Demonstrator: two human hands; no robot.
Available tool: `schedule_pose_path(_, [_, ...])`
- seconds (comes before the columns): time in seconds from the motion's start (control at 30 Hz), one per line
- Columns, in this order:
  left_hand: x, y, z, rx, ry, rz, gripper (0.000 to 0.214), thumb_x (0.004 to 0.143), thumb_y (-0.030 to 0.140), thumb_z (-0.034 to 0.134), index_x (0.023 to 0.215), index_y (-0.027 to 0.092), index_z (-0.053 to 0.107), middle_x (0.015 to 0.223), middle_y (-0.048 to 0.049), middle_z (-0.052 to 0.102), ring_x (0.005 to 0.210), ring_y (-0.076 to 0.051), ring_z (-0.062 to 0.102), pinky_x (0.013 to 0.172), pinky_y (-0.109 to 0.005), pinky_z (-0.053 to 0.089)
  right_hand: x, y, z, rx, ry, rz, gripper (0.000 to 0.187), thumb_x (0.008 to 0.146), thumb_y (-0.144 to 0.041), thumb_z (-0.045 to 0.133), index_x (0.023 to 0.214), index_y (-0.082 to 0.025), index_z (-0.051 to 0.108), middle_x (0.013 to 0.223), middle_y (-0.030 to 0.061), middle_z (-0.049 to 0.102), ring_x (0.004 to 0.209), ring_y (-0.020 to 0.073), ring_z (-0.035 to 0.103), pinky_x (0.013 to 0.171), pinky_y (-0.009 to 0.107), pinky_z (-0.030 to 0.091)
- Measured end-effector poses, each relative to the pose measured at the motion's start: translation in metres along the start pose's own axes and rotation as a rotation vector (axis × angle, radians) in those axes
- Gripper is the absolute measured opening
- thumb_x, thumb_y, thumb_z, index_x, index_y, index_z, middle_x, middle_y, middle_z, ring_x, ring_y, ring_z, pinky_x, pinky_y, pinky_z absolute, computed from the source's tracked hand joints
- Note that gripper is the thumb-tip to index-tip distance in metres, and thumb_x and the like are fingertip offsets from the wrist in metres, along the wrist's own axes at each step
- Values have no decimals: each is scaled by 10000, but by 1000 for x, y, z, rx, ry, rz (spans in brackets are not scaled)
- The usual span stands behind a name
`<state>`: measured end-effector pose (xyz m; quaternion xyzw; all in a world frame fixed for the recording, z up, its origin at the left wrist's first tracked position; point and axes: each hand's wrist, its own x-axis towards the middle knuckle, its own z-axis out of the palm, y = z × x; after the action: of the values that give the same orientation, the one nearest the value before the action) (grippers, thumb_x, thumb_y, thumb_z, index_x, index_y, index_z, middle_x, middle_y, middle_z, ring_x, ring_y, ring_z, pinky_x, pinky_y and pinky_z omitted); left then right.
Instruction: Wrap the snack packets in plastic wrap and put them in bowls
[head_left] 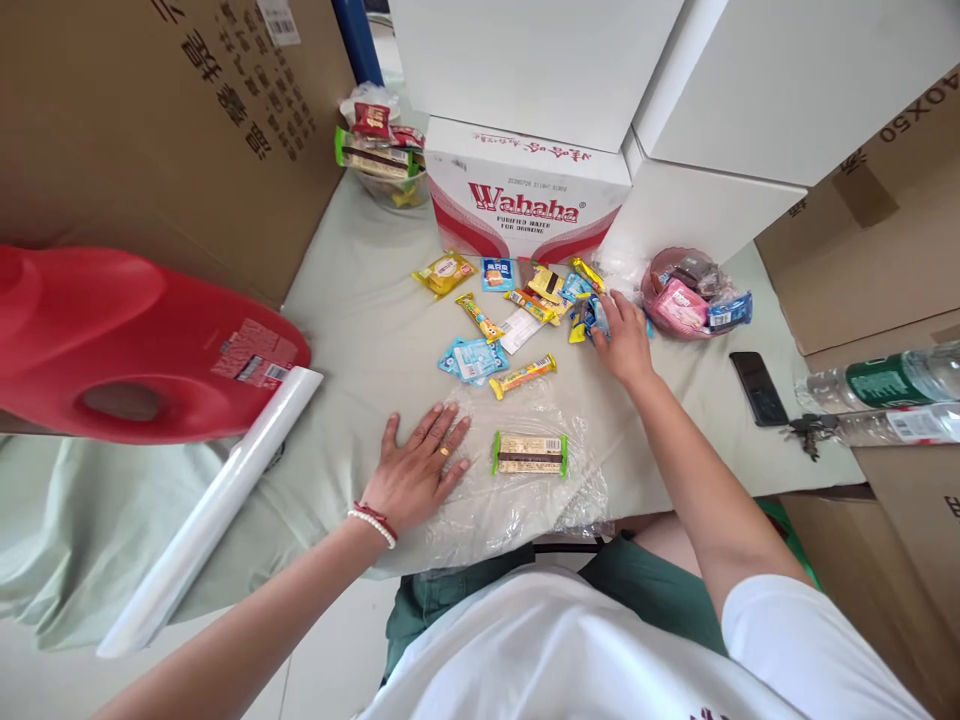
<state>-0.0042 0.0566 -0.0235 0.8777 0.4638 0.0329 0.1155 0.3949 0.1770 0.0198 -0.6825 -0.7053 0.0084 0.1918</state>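
My left hand [420, 462] lies flat with fingers spread on the left edge of a clear plastic sheet [525, 500] on the pale green cloth. A green-ended snack bar [529, 454] rests on that sheet, just right of the hand. My right hand [621, 335] reaches forward, its fingers closed on a blue snack packet [592, 318] at the right end of a scatter of several small wrapped snacks [517, 310]. The scatter also holds a yellow packet [444, 272], light blue packets [472, 358] and a long yellow stick [523, 375].
A pink bowl [652, 300] of snacks stands right of my right hand. A Wahaha box [525, 200] and white boxes stand behind. A clear bowl [390, 185] of snacks sits back left. A red jug [112, 340], white roll [217, 500], phone [758, 387], keys [806, 435] and bottles [885, 385] flank the cloth.
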Motion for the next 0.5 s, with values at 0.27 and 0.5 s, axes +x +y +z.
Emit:
schedule_pose_path(0.27, [-2,-2,1,-36,9,3,597,1074,502,347,1639,312,379,1724,-75,312,1590,-311,334,1291,-678,-54,3,53,11,-31,-148,-28,350,941,-236,524,1206,-143,732,1313,179,703,1380,360,500,1202,577,360])
schedule_pose_path(0.5, [-3,-2,-1,-46,16,12,613,1071,505,380,1655,320,340,1723,-71,316,1586,-312,343,1296,-661,-83,61,-15,6,17,-13,-144,357,1008,-328,495,1179,-170,765,1282,153,710,1351,366,500,1170,580,390])
